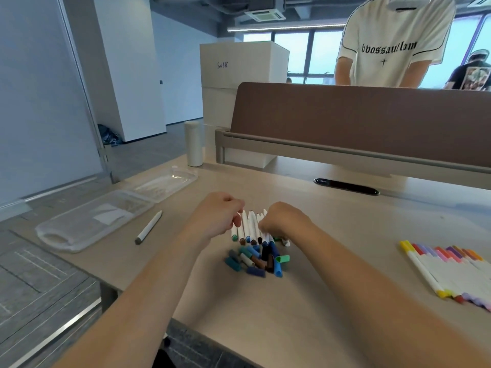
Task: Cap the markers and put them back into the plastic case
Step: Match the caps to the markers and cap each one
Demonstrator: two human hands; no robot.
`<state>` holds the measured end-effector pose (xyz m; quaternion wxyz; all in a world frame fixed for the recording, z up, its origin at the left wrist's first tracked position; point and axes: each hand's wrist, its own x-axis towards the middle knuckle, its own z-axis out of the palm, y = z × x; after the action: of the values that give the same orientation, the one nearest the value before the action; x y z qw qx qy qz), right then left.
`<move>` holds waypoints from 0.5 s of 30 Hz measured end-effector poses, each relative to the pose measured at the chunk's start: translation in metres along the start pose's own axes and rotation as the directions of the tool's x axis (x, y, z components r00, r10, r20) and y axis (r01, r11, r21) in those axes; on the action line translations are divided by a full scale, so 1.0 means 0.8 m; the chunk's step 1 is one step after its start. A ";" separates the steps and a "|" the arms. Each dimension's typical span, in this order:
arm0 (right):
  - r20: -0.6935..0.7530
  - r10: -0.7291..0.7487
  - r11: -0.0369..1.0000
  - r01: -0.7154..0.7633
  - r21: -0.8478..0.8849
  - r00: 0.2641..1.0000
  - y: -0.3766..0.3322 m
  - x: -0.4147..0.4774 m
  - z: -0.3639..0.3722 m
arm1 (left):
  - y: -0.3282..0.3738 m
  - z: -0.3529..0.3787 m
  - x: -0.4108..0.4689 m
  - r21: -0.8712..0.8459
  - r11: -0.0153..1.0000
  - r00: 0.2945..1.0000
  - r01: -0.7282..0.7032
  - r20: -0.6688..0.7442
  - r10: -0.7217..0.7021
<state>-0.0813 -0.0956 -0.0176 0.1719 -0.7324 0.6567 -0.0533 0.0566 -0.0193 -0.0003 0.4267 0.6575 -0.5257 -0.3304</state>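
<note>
Landmark: cap pile (256,258), loose blue, teal, brown and dark caps heaped on the desk (345,248).
Case (79,229): well left of the cap pile, clear plastic, lay open and flat, lid folded out behind it, white slip inside.
Lone marker (148,227): left of the cap pile, between it and the case, white barrel, lay by itself.
Flask (194,144): far behind and left of the cap pile, white, upright at the desk edge.
Left hand (220,216): just behind-left of the cap pile, fingers curled, thumb and fingertips pinched the left end of the uncapped markers.
Uncapped markers (248,229): touched the cap pile's far side, white barrels side by side, coloured tips toward the pile.
Right hand (281,221): just behind-right of the cap pile, fingers curled under onto the row's right end; grip hidden, could not tell.
Capped markers (446,269): well right of the cap pile, lay in a neat row, yellow through pink, purple and orange.
</note>
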 end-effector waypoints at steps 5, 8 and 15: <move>-0.004 -0.009 0.999 0.009 -0.044 1.000 -0.009 -0.004 0.000 | 0.002 -0.002 -0.005 0.021 1.000 1.000 0.001 0.000 -0.001; 0.011 -0.004 0.999 0.005 -0.043 1.000 -0.011 -0.004 -0.006 | 0.000 0.001 -0.010 0.076 0.997 1.000 -0.028 0.013 0.027; 0.058 -0.038 0.993 0.031 0.110 0.998 0.018 -0.029 -0.048 | 0.000 0.022 -0.017 0.441 0.871 0.974 -0.216 0.152 0.165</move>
<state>-0.1099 -0.0811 0.0170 0.2306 -0.7344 0.6345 -0.0700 0.0380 -0.0102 -0.0080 0.2622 0.6648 -0.6733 -0.1898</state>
